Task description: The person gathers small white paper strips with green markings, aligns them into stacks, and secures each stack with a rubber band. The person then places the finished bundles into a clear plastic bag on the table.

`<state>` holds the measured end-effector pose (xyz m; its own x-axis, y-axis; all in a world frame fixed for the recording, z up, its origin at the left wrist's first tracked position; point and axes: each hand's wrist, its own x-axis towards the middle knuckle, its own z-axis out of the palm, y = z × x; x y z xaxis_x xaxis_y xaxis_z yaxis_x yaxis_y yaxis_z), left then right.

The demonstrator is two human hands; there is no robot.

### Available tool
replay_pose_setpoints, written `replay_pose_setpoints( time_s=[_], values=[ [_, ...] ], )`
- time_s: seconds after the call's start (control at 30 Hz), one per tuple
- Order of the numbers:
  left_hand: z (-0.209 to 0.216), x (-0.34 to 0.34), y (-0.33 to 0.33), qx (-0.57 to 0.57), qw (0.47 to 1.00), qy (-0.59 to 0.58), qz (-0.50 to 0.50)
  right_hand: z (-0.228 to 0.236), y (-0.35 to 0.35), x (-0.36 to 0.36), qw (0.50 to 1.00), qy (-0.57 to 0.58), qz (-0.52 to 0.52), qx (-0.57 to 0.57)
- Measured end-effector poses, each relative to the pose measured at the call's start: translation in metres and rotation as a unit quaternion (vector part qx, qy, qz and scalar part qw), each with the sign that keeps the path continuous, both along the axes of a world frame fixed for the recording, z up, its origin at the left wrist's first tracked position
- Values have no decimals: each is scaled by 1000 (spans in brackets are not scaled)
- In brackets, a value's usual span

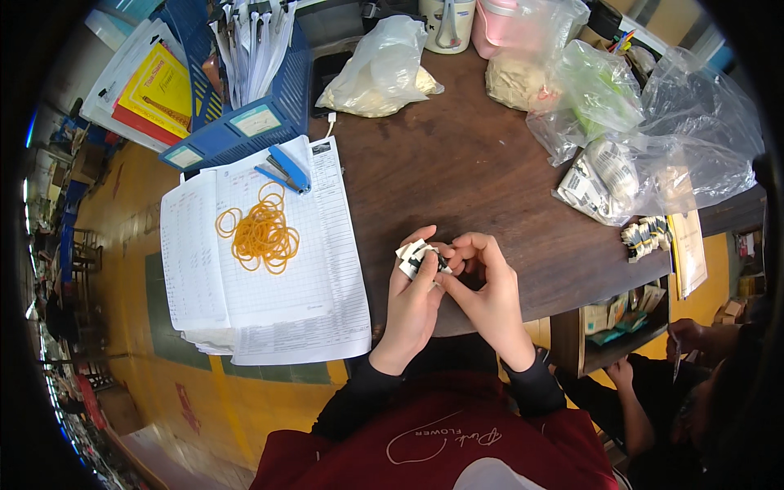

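Observation:
Near the table's front edge, my left hand (pixel 412 314) is closed around a small bundle of white and black labels (pixel 411 256). My right hand (pixel 493 300) meets it from the right, its thumb and fingers bent in a pinch at the bundle's right end. Whatever is between those right fingertips is too small to make out. To the left, a loose heap of yellow-brown rubber bands (pixel 263 237) lies on written sheets of paper (pixel 269 306). Off to the right, a similar banded bundle (pixel 647 238) rests near the table's right edge.
A blue stapler (pixel 286 170) lies above the rubber bands. Behind it stands a blue file rack (pixel 245 131). Plastic bags (pixel 380 69) sit at the back, with more clear bags (pixel 604 175) at right. Beside an open drawer (pixel 612 327), another person's hand (pixel 622 377) shows.

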<state>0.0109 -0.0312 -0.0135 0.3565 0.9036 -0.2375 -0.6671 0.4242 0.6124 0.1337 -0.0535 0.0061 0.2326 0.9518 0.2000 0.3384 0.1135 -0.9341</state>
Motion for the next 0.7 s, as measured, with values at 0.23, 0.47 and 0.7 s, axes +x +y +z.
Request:
replay_pose_setpoints(
  time_s=[0.23, 0.47, 0.7],
  values=[
    [-1, 1, 5, 98, 977, 131, -138, 32, -6, 39, 980, -170, 74, 77],
    [-4, -3, 8, 58, 975, 135, -166, 19, -2, 42, 974, -157, 155, 41],
    [4, 1, 1, 55, 977, 117, -172, 19, -7, 51, 952, -144, 251, 105]
  ],
)
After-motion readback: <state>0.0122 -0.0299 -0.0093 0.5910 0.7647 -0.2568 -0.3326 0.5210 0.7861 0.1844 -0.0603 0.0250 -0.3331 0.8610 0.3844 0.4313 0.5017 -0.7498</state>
